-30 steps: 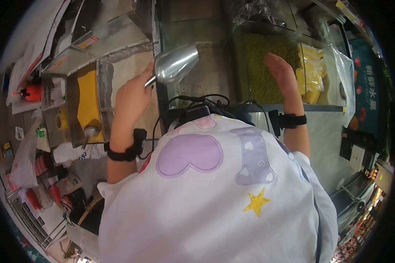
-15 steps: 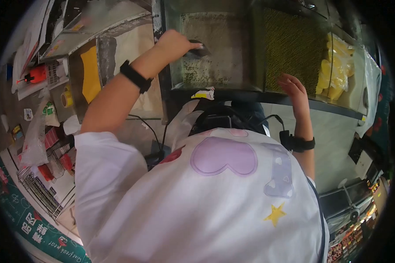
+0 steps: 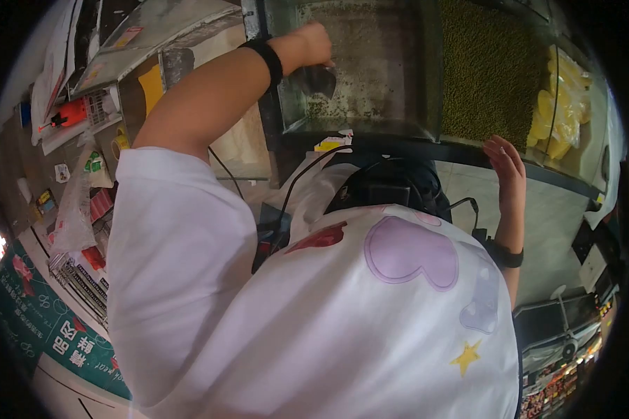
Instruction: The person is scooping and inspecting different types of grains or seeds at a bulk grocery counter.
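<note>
My left hand (image 3: pixel 313 46) is closed around the handle end of a dark scoop (image 3: pixel 320 82), the handle itself mostly hidden by my fingers. The scoop is tilted down inside a glass-sided bin (image 3: pixel 377 129) whose floor carries a thin scatter of small grains (image 3: pixel 360 105). My right hand (image 3: pixel 507 162) rests by the dark front rim (image 3: pixel 461 151) of the neighbouring bin, fingers loosely bent and slightly apart, with nothing in them. That bin is filled with small green beans (image 3: pixel 493 77), which look like mung beans.
Yellow packages in clear plastic (image 3: pixel 562 105) lie in the compartment at far right. On the left stands another bin with pale contents (image 3: pixel 234 133). A torn yellow-and-white label (image 3: pixel 334 142) sticks to the front rim. A black cable (image 3: pixel 297 181) hangs before my body.
My left hand has moved right and up in view, and the scoop is now tilted more steeply. The whole view has shifted, with my right hand staying near the rim.
</note>
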A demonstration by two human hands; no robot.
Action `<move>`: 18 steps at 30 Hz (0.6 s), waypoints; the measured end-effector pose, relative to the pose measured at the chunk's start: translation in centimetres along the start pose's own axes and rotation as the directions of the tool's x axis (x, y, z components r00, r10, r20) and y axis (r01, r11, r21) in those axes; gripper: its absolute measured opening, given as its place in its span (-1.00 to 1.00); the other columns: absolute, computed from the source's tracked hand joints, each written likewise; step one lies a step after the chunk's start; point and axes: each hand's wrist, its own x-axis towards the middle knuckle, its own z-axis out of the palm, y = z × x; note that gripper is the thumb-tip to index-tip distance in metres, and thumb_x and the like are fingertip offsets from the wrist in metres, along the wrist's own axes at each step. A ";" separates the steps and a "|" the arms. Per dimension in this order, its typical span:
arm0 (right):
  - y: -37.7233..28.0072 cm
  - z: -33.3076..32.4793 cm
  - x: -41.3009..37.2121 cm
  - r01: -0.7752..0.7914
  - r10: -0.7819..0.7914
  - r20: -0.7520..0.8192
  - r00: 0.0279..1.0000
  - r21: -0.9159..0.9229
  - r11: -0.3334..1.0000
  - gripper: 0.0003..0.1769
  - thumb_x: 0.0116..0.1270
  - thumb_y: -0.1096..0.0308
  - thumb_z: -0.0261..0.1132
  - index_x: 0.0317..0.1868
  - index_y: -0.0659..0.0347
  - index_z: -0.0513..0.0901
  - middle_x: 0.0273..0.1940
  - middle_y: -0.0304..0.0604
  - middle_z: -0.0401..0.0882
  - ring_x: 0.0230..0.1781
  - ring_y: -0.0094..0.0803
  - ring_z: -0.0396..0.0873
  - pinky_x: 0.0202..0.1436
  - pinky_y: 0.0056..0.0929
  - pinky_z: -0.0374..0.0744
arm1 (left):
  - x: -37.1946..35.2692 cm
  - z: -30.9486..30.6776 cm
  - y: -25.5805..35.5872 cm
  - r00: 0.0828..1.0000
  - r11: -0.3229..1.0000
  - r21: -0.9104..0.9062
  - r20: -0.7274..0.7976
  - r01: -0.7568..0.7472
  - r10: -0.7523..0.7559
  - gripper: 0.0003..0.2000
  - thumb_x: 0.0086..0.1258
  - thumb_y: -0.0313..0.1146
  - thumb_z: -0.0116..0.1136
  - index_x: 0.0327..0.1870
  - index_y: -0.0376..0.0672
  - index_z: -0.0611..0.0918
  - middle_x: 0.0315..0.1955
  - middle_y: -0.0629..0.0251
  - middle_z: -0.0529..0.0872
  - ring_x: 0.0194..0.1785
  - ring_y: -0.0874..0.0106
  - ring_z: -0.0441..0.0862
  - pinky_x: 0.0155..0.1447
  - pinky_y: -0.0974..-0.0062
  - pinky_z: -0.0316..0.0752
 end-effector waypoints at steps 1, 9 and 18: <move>0.1 0.0 0.0 -0.001 0.001 -0.003 1.000 0.005 1.000 -0.60 0.34 0.25 0.06 0.13 0.24 0.48 -0.01 -0.15 0.56 0.08 -0.40 0.48 0.18 -0.47 0.33 | 0.3 -0.4 0.0 1.000 1.000 0.000 0.001 -0.001 0.001 -0.64 0.38 -0.25 -0.02 0.15 0.49 0.49 -0.39 0.49 0.70 -0.30 0.37 0.65 -0.32 0.36 0.51; -0.1 -0.8 -0.5 0.030 -0.032 0.021 0.999 0.080 0.996 -0.61 0.37 0.29 0.02 0.13 0.30 0.46 0.02 -0.08 0.54 0.10 -0.33 0.48 0.24 -0.40 0.34 | 4.4 0.7 1.2 0.963 0.943 -0.325 0.270 0.071 0.021 -0.67 0.35 0.02 -0.03 -0.18 0.05 0.69 -0.27 0.48 0.70 -0.11 0.38 0.62 -0.03 0.30 0.48; 1.4 -2.4 -1.4 -0.014 0.017 -0.018 1.000 0.117 0.993 -0.60 0.36 0.29 0.03 0.14 0.32 0.44 0.03 -0.05 0.53 0.13 -0.29 0.46 0.27 -0.37 0.32 | 6.9 6.2 3.2 0.996 0.980 -0.181 0.058 0.080 -0.071 -0.81 0.25 -0.31 0.09 -0.17 0.21 0.67 -0.25 0.54 0.69 -0.03 0.50 0.56 0.30 0.38 0.06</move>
